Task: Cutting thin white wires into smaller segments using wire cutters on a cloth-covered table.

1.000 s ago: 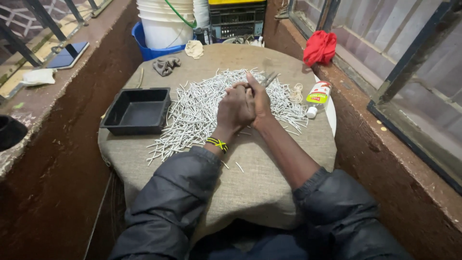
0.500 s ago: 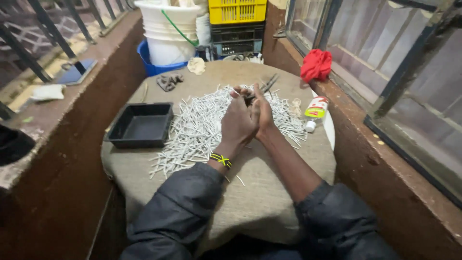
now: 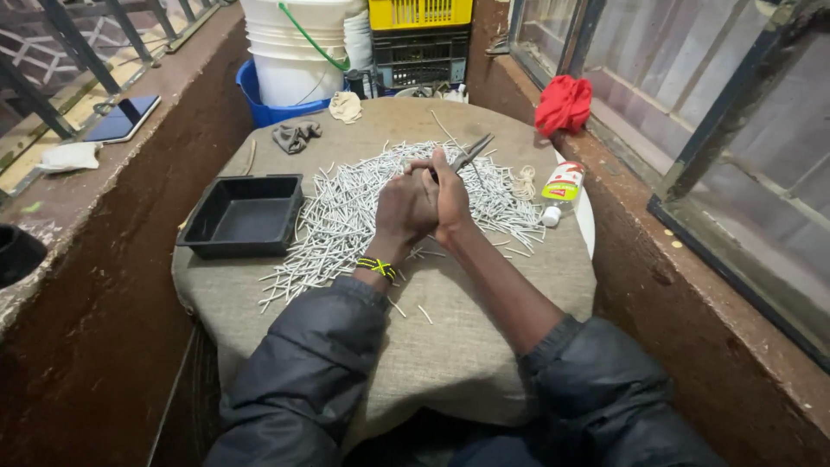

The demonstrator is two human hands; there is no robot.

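The round, cloth-covered counter (image 3: 467,363) fills the middle of the view. A wide pile of thin white sticks (image 3: 346,207) is spread over its far half, from 9 o'clock round to 2 o'clock of the hands. A black tray (image 3: 246,179) sits at 9 o'clock, touching the pile's edge.

The left hand (image 3: 405,207) and right hand (image 3: 451,201) are pressed together over the pile. The right fingers are closed around a metal tool (image 3: 471,152) whose tips point toward 1 o'clock. The left fingers are curled in tight, and what they pinch is hidden.

This looks like 1 stick being worked with the tool. Doing so calls for a steady hold close to the tips. A small bottle (image 3: 562,183) lies at 3 o'clock.
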